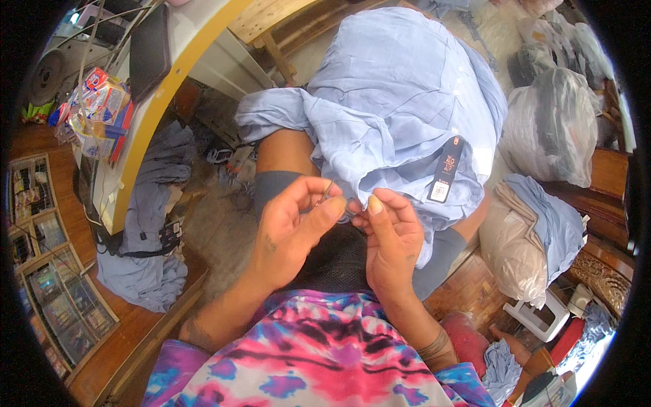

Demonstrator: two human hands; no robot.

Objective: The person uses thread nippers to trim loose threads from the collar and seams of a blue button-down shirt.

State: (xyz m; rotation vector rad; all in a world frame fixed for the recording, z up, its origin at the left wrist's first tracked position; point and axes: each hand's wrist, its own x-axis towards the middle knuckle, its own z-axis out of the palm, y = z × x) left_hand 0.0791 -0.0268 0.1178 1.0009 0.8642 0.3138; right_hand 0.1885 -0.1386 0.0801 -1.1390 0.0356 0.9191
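Observation:
A light blue shirt [400, 74] lies bunched over my lap and knees, with a dark hang tag [445, 169] on its right part. My left hand [291, 227] is closed in a pinch, thumb against fingers, on a thin needle-like piece [327, 192] that sticks up between the fingertips. Close beside it, my right hand [390, 234] pinches the near edge of the shirt between thumb and fingers. A small gap separates the two hands. The lower end of the thin piece is hidden by my left thumb.
At left stands a white table with a yellow edge [146, 129], a dark tablet-like slab [150, 51] on it. More blue garments [146, 271] hang below. On the right are plastic-wrapped bundles [553, 125], a filled bag [519, 251] and a white stool [542, 315].

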